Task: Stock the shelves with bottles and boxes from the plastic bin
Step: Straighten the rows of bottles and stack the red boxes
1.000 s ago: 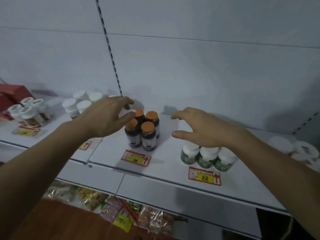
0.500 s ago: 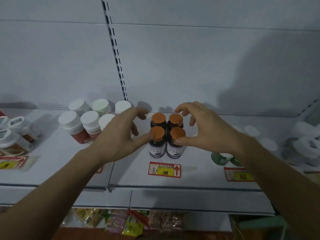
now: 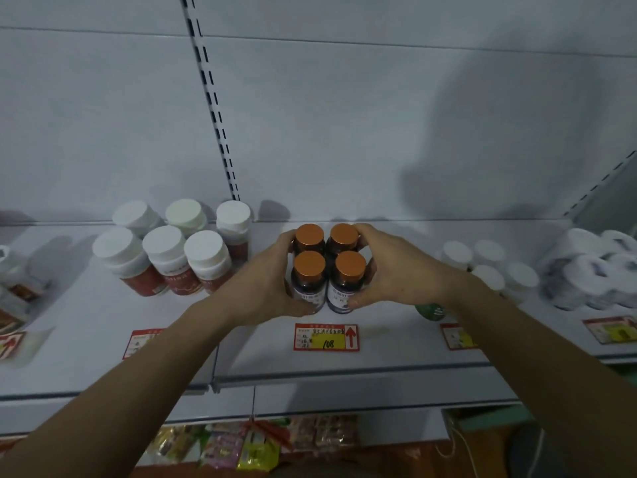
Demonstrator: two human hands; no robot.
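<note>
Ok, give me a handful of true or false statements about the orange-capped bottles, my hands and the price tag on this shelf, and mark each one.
1. Four orange-capped bottles stand in a two-by-two block. True.
2. Only the left hand touches the block. False: the right hand cups its other side too.
3. The price tag in front of the block reads 108. True.
4. The red-labelled bottles have orange caps. False: their caps are white.
5. The block lies tipped over. False: it stands upright on the shelf.

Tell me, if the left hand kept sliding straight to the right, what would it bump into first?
The left hand already cups the orange-capped bottles, so it would push straight into them. Past them waits the right hand, pressing the same cluster from the opposite side.
</note>
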